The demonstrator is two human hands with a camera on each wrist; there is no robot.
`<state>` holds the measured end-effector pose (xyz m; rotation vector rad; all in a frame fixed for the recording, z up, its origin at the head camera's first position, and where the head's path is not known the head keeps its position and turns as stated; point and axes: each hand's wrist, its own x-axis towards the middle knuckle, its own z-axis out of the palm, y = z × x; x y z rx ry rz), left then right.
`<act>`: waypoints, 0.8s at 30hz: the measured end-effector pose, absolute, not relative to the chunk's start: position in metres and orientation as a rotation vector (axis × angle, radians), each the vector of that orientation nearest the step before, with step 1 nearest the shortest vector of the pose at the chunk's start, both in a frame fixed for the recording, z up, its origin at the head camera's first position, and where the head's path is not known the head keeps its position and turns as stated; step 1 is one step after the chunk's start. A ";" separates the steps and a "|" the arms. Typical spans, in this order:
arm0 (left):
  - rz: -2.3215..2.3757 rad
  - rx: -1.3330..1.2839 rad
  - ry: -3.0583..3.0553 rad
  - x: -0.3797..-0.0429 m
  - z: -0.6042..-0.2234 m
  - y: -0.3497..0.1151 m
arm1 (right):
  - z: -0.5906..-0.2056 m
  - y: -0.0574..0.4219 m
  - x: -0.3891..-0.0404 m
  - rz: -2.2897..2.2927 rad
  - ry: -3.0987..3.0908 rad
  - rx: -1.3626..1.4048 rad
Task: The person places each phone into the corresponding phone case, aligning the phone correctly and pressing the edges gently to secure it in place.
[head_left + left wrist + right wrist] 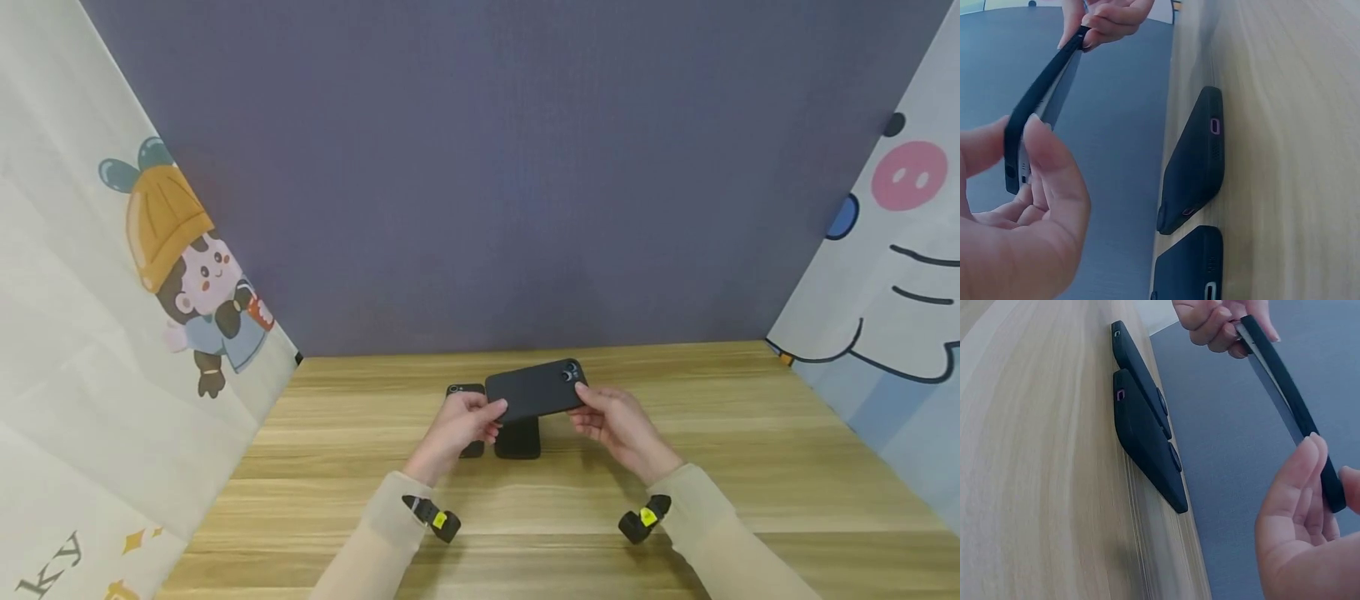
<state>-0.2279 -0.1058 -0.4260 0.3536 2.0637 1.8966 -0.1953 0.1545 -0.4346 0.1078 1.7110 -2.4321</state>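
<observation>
A phone in a black case [528, 390] is held up sideways above the table, its back and camera side facing the head view. My left hand [461, 429] pinches its left end between thumb and fingers. At the opposite end, beside the camera lenses, my right hand [618, 425] grips the lower corner. In the right wrist view a pale phone edge [1266, 365] shows along the inside of the black case, with a narrow gap between them. Below lie two more black-cased phones side by side: one phone [1194, 162] under the held one, the other phone [1188, 265] partly behind my left hand.
The wood-grain table [337, 500] runs back to a dark grey-blue panel [510, 167]. Printed cloths stand at both sides, a cartoon child [202, 258] on the left and a pink-snouted figure [907, 175] on the right. Each wrist carries a strapped black camera [446, 525].
</observation>
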 end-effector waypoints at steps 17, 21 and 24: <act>1.875 0.342 2.102 -0.229 -0.430 -0.112 | -0.440 0.155 -0.193 -2.336 1.700 0.036; 1.892 0.340 2.081 -0.229 -0.430 -0.113 | -0.441 0.157 -0.194 -2.318 1.691 -0.014; 1.896 0.342 2.068 -0.229 -0.429 -0.114 | -0.440 0.159 -0.194 -2.330 1.684 -0.032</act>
